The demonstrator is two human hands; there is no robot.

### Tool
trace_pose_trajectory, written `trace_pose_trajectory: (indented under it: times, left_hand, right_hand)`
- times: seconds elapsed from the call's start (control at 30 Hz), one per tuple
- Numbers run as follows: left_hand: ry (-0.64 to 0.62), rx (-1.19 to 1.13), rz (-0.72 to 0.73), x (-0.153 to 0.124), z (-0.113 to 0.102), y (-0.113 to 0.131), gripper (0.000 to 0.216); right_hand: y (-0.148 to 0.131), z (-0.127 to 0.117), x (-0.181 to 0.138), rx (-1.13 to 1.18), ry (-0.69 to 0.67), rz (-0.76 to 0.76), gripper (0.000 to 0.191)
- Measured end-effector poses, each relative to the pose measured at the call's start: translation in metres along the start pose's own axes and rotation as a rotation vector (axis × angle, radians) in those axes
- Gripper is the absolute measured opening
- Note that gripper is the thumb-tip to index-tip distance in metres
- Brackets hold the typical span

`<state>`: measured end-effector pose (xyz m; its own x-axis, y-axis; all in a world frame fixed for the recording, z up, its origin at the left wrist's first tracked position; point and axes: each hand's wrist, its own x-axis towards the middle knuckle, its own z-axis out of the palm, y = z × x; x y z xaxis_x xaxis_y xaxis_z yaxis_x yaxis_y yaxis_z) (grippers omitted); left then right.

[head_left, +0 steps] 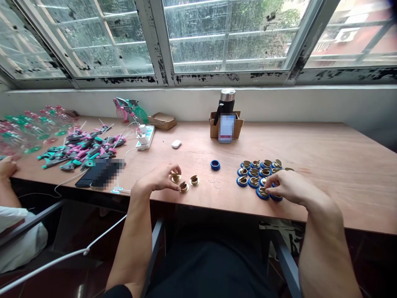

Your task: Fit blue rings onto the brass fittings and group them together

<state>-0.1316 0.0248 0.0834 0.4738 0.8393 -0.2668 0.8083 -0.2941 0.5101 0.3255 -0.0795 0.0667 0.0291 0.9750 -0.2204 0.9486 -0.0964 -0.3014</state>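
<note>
My left hand (158, 179) rests on the wooden table (325, 165) with its fingers curled round a small brass fitting (175, 178). Two more brass fittings (189, 183) lie just to its right. My right hand (287, 186) is closed on a blue ring with a brass insert at the front edge of a cluster of several such assembled pieces (257, 169). A lone blue ring (215, 165) sits between the hands, and thin wire rings (216, 183) lie near the front edge.
A pile of pink and teal plastic parts (80, 149) covers the table's left side, beside a phone (96, 173), a charger strip (145, 136) and a white earbud case (176, 144). A flask in a cardboard box (226, 120) stands at the back. Another person's hand (6, 167) is at far left.
</note>
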Motion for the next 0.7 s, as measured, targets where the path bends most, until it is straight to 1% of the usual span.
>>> trace_pose_trajectory:
  times: [0.1, 0.2, 0.27, 0.33, 0.4, 0.47, 0.53, 0.6, 0.7]
  left_hand:
    - [-0.010, -0.016, 0.017, 0.004, 0.003, -0.001, 0.055]
    - [-0.014, 0.004, 0.016, 0.007, 0.006, 0.006, 0.051]
    - [-0.018, -0.001, 0.027, 0.008, 0.009, 0.011, 0.049]
    - [-0.025, -0.028, 0.035, 0.010, 0.012, 0.015, 0.052]
    - [-0.036, -0.063, 0.031, 0.013, 0.015, 0.017, 0.063]
    - [-0.051, -0.085, 0.035, 0.014, 0.018, 0.019, 0.074]
    - [-0.061, -0.094, 0.067, 0.016, 0.022, 0.022, 0.080]
    - [-0.052, -0.091, 0.127, 0.018, 0.027, 0.028, 0.080]
    - [-0.022, -0.084, 0.184, 0.024, 0.037, 0.038, 0.070]
  right_hand:
    - [-0.004, 0.000, -0.001, -0.016, 0.029, 0.013, 0.009]
    - [-0.008, -0.002, -0.003, 0.010, 0.041, 0.025, 0.005]
    - [-0.013, -0.004, -0.006, 0.041, 0.040, 0.037, 0.008]
    - [-0.020, -0.006, -0.009, 0.071, 0.048, 0.023, 0.012]
    - [-0.031, -0.007, -0.010, 0.091, 0.072, -0.048, 0.012]
    - [-0.047, -0.004, -0.009, 0.127, 0.116, -0.175, 0.014]
    - [-0.066, 0.005, -0.003, 0.189, 0.180, -0.303, 0.018]
    - [-0.087, 0.020, 0.008, 0.268, 0.269, -0.414, 0.027]
    - [-0.114, 0.052, 0.028, 0.314, 0.348, -0.519, 0.034]
